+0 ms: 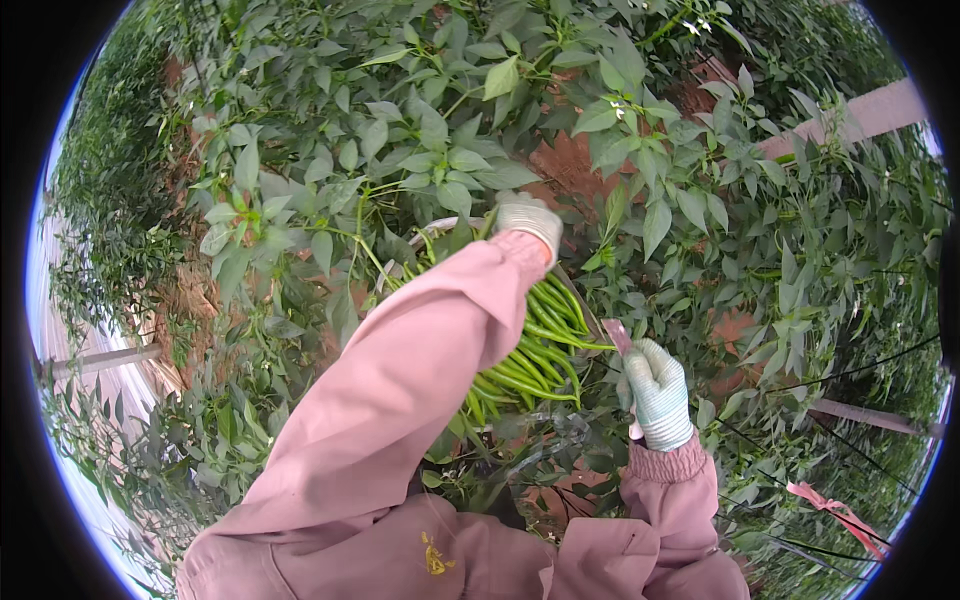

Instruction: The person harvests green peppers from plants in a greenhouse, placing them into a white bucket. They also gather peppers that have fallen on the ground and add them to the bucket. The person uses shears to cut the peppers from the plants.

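My left hand (pixel 529 217), in a pale knitted glove with a pink sleeve, reaches over a heap of long green chili peppers (pixel 536 364) at the centre. Its fingers are bent and partly hidden by the leaves, and their grip does not show. The peppers lie in a container whose pale rim (pixel 450 223) shows in part behind my left forearm. To the right of the heap, my right hand (pixel 658 390), in a striped glove, is closed on a small flat reddish tool (pixel 617 335), perhaps a blade. Its tip is close to a pepper's end.
Leafy pepper plants (pixel 420 157) surround both hands, some with white flowers. Reddish soil (pixel 574 165) shows between them. Dark strings (pixel 855 367) cross the right side, where a pink ribbon (pixel 836 510) is tied. A pale post (pixel 847 124) slants at the upper right.
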The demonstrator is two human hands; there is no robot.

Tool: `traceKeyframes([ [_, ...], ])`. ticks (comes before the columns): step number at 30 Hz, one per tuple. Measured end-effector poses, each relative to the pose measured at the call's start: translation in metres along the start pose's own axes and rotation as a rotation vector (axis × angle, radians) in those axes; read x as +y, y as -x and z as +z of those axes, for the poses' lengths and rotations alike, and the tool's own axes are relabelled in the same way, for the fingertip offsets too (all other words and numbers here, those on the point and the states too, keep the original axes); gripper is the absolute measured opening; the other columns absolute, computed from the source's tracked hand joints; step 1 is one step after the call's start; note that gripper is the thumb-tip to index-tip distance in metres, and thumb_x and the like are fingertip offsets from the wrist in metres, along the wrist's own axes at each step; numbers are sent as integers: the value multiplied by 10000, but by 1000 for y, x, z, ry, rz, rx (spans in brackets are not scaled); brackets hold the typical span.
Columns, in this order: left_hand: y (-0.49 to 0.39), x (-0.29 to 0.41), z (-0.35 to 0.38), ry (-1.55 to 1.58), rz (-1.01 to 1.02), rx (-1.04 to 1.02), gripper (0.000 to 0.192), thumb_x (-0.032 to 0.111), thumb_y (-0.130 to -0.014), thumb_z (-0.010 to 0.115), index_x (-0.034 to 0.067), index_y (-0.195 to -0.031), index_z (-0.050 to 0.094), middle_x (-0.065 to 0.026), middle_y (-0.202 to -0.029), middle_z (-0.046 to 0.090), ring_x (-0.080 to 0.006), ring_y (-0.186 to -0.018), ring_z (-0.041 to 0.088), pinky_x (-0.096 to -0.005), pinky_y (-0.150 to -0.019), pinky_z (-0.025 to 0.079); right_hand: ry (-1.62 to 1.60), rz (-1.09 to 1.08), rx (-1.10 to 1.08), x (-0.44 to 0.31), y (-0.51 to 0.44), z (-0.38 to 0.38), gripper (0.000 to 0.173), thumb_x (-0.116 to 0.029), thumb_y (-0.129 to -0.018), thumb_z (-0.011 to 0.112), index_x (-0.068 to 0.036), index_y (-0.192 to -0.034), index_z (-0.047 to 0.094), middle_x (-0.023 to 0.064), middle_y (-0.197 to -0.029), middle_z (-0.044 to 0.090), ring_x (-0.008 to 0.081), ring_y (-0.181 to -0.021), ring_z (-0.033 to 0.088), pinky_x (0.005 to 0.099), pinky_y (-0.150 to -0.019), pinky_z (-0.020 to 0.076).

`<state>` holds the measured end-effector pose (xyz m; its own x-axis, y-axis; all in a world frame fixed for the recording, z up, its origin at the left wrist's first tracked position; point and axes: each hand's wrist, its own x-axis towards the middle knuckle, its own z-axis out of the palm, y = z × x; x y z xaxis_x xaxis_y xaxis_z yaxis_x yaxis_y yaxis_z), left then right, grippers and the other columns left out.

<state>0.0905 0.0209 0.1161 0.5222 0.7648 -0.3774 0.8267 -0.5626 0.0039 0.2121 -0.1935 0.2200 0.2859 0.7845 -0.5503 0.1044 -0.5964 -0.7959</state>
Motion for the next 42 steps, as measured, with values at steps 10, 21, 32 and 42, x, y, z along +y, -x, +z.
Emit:
traceKeyframes([
  [10,-24,-34,68,-48,-35,21,205,146,-885,555,163,-1048,678,-36,-1035,676,-224,-1021,641,-446,-831,439,138,-245,99,36,-136,35,215,-206,-922,539,-13,-917,633,120,-708,606,234,-616,563,328,-597,447],
  [21,-4,-53,117,197,-80,424,168,48,-775,584,102,-930,550,-112,-948,568,-321,-875,618,-492,-695,511,731,-409,-240,29,-273,89,295,-288,-887,568,-18,-946,672,221,-882,663,370,-863,647,423,-774,493],
  [32,7,-58,140,269,40,774,198,32,-730,569,98,-914,535,-146,-849,571,-372,-779,596,-477,-656,461,1139,-396,-598,-2,-273,123,341,-252,-861,530,-45,-1090,676,233,-1001,674,407,-940,641,445,-846,504],
  [42,10,-59,149,419,-26,484,139,53,-809,540,112,-935,548,-140,-773,625,-370,-733,626,-496,-612,462,1317,-424,-854,-1,-298,128,273,-170,-797,588,19,-965,689,182,-793,690,283,-694,658,408,-627,504],
])
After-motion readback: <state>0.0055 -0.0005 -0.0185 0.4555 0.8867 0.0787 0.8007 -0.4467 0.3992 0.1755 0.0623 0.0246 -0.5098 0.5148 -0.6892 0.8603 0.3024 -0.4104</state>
